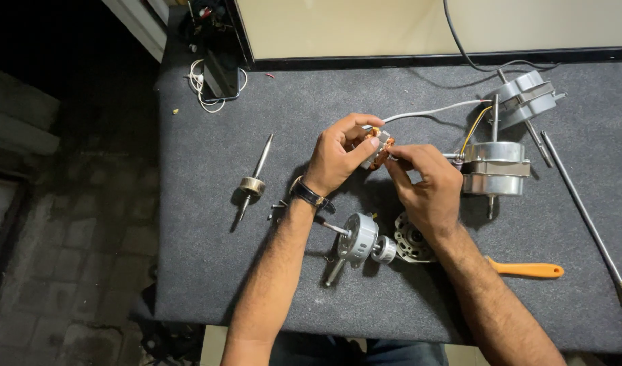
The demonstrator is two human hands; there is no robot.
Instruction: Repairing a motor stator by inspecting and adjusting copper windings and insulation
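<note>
Grey felt-topped table (209, 271), dark surround; left hand (338, 157) fingers clamped on small copper-wound stator (379, 146) held above table centre; right hand (426, 183) fingertips pinched at its lower edge; grey cable (433, 110) runs from it; silver motor (495, 168) just right; orange-handled tool (528, 270) near right forearm.
</note>
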